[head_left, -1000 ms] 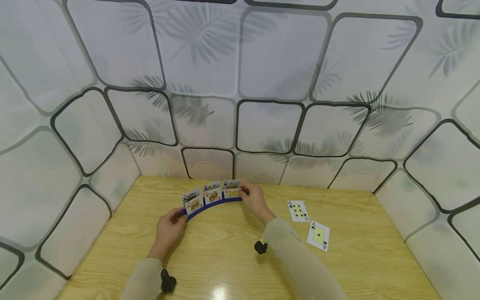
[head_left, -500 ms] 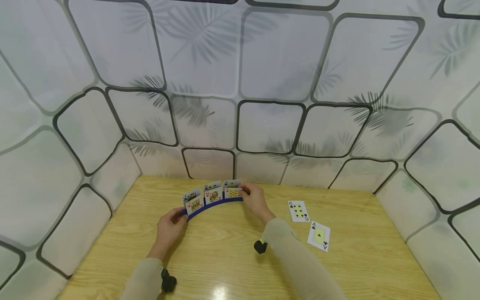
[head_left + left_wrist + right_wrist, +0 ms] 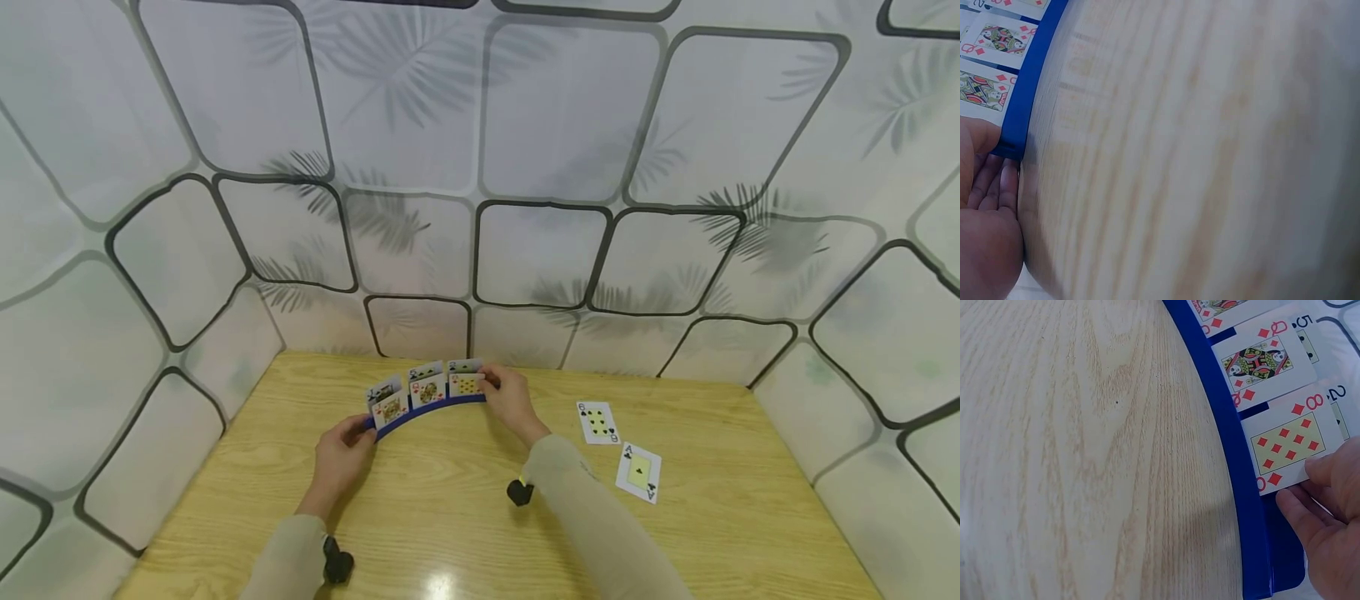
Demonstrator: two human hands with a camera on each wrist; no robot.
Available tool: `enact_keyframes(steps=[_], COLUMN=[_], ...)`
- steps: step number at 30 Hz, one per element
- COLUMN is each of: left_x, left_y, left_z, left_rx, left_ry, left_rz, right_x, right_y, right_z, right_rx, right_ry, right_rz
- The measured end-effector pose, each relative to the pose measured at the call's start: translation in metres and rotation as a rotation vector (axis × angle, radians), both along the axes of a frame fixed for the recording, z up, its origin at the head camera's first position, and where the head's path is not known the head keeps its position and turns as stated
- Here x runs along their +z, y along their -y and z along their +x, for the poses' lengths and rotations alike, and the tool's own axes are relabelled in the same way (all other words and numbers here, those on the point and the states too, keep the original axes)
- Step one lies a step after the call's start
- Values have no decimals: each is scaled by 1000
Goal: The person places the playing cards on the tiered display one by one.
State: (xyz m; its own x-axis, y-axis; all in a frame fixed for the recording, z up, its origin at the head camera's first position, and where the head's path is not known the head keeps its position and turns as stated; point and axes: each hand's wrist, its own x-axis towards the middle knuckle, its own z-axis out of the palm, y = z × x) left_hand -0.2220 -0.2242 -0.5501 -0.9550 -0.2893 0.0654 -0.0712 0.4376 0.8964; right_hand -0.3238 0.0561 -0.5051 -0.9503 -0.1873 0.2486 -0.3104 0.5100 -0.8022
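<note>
A curved blue card holder (image 3: pixel 420 411) stands at the back of the table with playing cards upright in two rows. My left hand (image 3: pixel 340 457) grips its left end, thumb on the near side and fingers behind, below a red face card (image 3: pixel 985 90). Toward the other end, my right hand (image 3: pixel 513 404) pinches the eight of diamonds (image 3: pixel 1288 450) by its outer edge, the card's lower edge down at the holder. Beside it in the front row is the queen of diamonds (image 3: pixel 1263 370). Black-suited cards (image 3: pixel 425 372) show above the front ones, mostly hidden.
To the right of my right forearm, a six of spades (image 3: pixel 597 422) and an ace of clubs (image 3: pixel 638 472) lie face up on the wooden table (image 3: pixel 450 517). A patterned pale wall (image 3: pixel 555 258) rises directly behind the holder and along both sides.
</note>
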Motion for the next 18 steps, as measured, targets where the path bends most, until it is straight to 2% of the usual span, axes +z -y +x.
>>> enact_keyframes(steps=[12,18], left_x=[-1,-1], left_y=[0,0], left_z=[0,0], left_rx=[3,6], left_ry=[-3,-3], left_rz=[-9,-11], right_x=[-6,0], right_y=[-14,-33], right_z=[6,12], right_rx=[-24,-32], right_ry=[46,46], right_rz=[-59,-62])
